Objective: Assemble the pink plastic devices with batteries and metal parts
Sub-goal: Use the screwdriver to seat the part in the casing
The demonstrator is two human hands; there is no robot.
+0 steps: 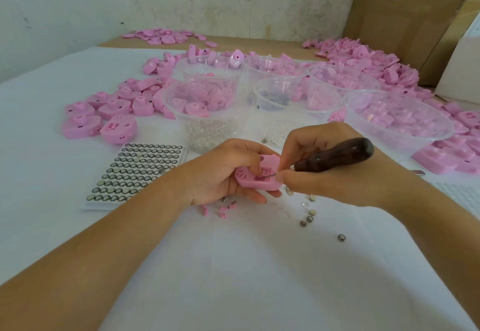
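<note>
My left hand [223, 172] grips a pink plastic device [249, 178] just above the white table, its open compartment facing up. My right hand [324, 164] holds an awl with a dark wooden handle [335, 156]; its thin metal tip pokes into the device's compartment. A tray of button batteries [135, 172] lies to the left of my left hand. Loose button batteries [310, 218] and small pink and metal bits [226, 207] lie on the cloth below my hands.
Several clear plastic bowls [207, 107] with pink parts, beads and metal pieces stand behind my hands. Piles of pink devices [104, 112] spread left, far back and right [389, 71]. Cardboard boxes [415, 13] stand at the back right against the wall.
</note>
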